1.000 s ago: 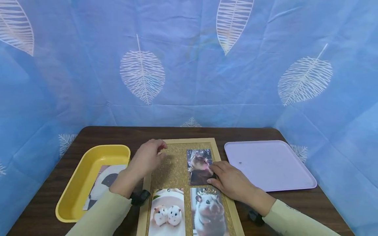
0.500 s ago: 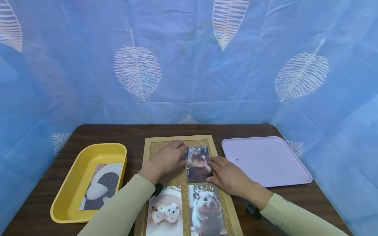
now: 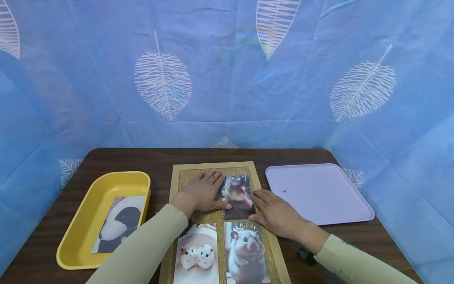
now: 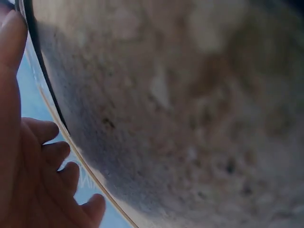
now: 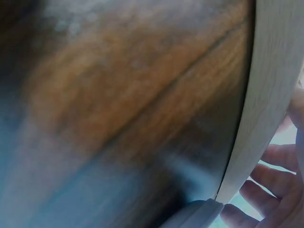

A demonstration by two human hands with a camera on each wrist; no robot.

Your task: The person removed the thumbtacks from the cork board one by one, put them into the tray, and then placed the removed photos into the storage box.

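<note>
A photo of a hamster with dark and pink tones point(image 3: 238, 197) lies on the upper right of a wood-framed corkboard point(image 3: 188, 174). My left hand point(image 3: 202, 193) lies palm down with spread fingers; its fingertips and thumb touch the photo's left edge. My right hand point(image 3: 276, 211) rests over the frame's right side, with its fingertips at the photo's right edge. Below are a photo of two small hamsters point(image 3: 196, 250) and a photo of a crowned hamster point(image 3: 246, 252). Cork fills most of the left wrist view, beside the fingers point(image 4: 69, 178). The right wrist view catches the frame point(image 5: 256, 114) and fingers point(image 5: 273, 180).
To the left stands a yellow tray point(image 3: 76, 221) holding a penguin-like picture point(image 3: 118, 223). A flat lilac tray point(image 3: 319, 193) lies to the right of the board. Both rest on a dark wooden table point(image 3: 159, 156), with a blue leaf-patterned cloth point(image 3: 227, 79) behind.
My left hand has moved right from the board's left side to the hamster photo's left edge, and its fingers have spread flat. The right hand stays at the photo's right edge.
</note>
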